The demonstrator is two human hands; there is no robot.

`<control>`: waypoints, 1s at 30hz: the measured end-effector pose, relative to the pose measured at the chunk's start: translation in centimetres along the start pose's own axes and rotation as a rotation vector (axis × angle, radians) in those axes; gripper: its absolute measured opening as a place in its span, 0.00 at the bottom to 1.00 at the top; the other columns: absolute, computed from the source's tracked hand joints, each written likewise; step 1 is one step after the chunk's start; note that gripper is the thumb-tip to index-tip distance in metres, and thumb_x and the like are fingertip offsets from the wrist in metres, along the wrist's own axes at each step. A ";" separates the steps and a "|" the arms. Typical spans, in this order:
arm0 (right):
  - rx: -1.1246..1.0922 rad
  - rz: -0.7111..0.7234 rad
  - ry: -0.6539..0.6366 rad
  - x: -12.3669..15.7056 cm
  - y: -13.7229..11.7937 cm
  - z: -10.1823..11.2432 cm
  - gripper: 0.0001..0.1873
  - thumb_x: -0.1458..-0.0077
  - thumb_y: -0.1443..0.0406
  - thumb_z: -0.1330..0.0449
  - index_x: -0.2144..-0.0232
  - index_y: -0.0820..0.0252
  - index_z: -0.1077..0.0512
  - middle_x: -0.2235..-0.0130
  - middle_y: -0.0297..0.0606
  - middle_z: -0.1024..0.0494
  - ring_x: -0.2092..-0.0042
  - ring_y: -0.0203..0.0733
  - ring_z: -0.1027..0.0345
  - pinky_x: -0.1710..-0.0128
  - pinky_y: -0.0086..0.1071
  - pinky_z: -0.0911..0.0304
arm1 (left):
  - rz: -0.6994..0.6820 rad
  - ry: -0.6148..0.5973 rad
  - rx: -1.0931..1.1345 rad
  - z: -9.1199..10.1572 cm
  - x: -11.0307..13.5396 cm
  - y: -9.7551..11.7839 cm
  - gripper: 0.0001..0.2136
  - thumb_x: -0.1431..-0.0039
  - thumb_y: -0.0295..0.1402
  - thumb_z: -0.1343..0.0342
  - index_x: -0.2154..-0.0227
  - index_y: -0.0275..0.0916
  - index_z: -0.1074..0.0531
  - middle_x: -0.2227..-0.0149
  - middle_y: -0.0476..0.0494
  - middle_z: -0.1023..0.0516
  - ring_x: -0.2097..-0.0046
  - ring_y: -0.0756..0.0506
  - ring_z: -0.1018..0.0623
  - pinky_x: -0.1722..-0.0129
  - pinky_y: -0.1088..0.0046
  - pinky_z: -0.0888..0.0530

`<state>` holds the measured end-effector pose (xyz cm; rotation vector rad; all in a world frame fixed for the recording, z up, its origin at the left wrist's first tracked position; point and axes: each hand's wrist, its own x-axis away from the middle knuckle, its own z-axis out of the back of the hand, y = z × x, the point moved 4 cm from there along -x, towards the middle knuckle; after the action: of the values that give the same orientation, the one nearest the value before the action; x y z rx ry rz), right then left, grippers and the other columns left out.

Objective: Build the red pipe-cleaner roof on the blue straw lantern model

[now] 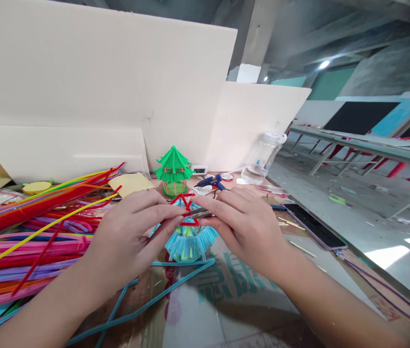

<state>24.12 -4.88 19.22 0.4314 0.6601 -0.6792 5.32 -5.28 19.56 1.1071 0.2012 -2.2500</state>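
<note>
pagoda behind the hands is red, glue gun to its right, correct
No. The pagoda is green, not red, as the head view shows. It does stand behind the left hand and right hand, with the glue gun to its right.

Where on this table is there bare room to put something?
Bare cardboard lies at the near edge, below the blue model. Crowded: the pipe cleaner pile at left; the middle, where left hand pinches a red pipe cleaner, right hand a tool.

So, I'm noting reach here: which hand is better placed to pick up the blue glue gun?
Probably the right hand: the glue gun lies just beyond its fingers, though it seems to hold a thin metal tool. The left hand pinches the red pipe cleaner.
</note>
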 end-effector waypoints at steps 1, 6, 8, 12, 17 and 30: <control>-0.002 0.004 0.003 0.0 0.0 0.0 0.16 0.33 0.61 0.46 0.49 0.60 0.26 0.64 0.39 0.24 0.63 0.41 0.35 0.64 0.36 0.45 | -0.003 -0.001 -0.004 0.0 0.0 0.0 0.06 0.37 0.28 0.45 0.63 0.37 0.23 0.67 0.46 0.23 0.64 0.49 0.23 0.63 0.75 0.27; -0.007 0.013 0.015 0.0 -0.1 0.0 0.15 0.34 0.62 0.45 0.50 0.61 0.26 0.64 0.39 0.24 0.63 0.42 0.36 0.64 0.36 0.45 | -0.022 0.007 -0.024 -0.1 0.1 0.0 0.06 0.37 0.28 0.45 0.62 0.37 0.23 0.67 0.46 0.23 0.64 0.48 0.23 0.62 0.73 0.27; -0.008 0.009 0.024 0.1 0.0 0.1 0.15 0.34 0.61 0.44 0.50 0.62 0.26 0.63 0.39 0.24 0.62 0.42 0.35 0.63 0.36 0.45 | -0.019 0.009 -0.023 -0.1 0.1 0.0 0.06 0.37 0.28 0.44 0.63 0.37 0.23 0.67 0.46 0.23 0.64 0.48 0.23 0.62 0.73 0.27; -0.010 0.006 0.023 0.1 0.0 0.1 0.15 0.35 0.62 0.44 0.50 0.61 0.26 0.64 0.39 0.24 0.63 0.42 0.35 0.64 0.36 0.45 | -0.018 0.013 -0.019 0.1 0.0 0.1 0.05 0.37 0.28 0.44 0.63 0.37 0.23 0.67 0.46 0.23 0.64 0.48 0.23 0.62 0.74 0.27; -0.011 0.009 0.012 0.1 -0.1 0.2 0.15 0.35 0.63 0.44 0.49 0.61 0.27 0.63 0.39 0.23 0.62 0.42 0.35 0.64 0.36 0.45 | -0.036 0.008 -0.024 0.0 -0.1 0.2 0.06 0.37 0.27 0.45 0.63 0.36 0.23 0.68 0.46 0.23 0.64 0.48 0.24 0.62 0.73 0.27; -0.061 0.022 0.031 0.1 -0.1 0.1 0.14 0.36 0.63 0.43 0.51 0.63 0.26 0.64 0.40 0.24 0.63 0.43 0.35 0.64 0.35 0.45 | -0.057 0.011 -0.001 0.1 -0.1 0.4 0.06 0.37 0.26 0.45 0.63 0.35 0.23 0.68 0.45 0.24 0.65 0.49 0.25 0.63 0.73 0.28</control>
<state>24.16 -5.00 19.26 0.3924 0.7030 -0.6311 5.49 -5.60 19.75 1.1262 0.2407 -2.2941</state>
